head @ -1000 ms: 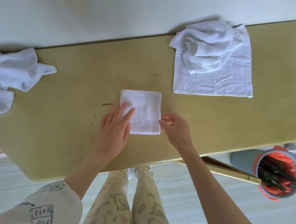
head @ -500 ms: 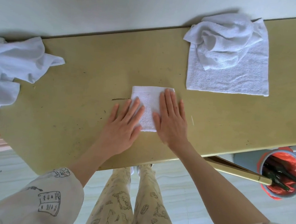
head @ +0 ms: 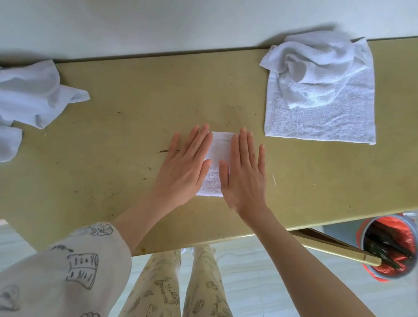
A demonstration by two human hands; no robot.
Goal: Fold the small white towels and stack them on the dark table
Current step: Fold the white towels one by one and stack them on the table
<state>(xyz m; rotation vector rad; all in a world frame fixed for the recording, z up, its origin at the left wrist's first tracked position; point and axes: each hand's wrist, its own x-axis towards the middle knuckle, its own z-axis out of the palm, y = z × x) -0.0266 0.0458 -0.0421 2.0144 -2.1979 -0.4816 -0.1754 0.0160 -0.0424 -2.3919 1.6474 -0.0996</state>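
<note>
Towels remain unfolded: a crumpled heap [head: 11,103] lies well to the left of the pressing hands, partly cut off by the frame, and another crumpled one [head: 316,71] sits on a flat towel [head: 318,123] beyond the right hand [head: 244,177]. Between both flat, open palms, left hand [head: 184,166] included, one folded towel [head: 218,159] is pinned to the table [head: 119,129], mostly covered. No stack is visible yet.

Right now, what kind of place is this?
Probably a home room, not a lab or workshop: a worn yellowish table pushed against a plain wall, a small bin with a red liner on the pale tiled floor, loose white towels awaiting folding.
</note>
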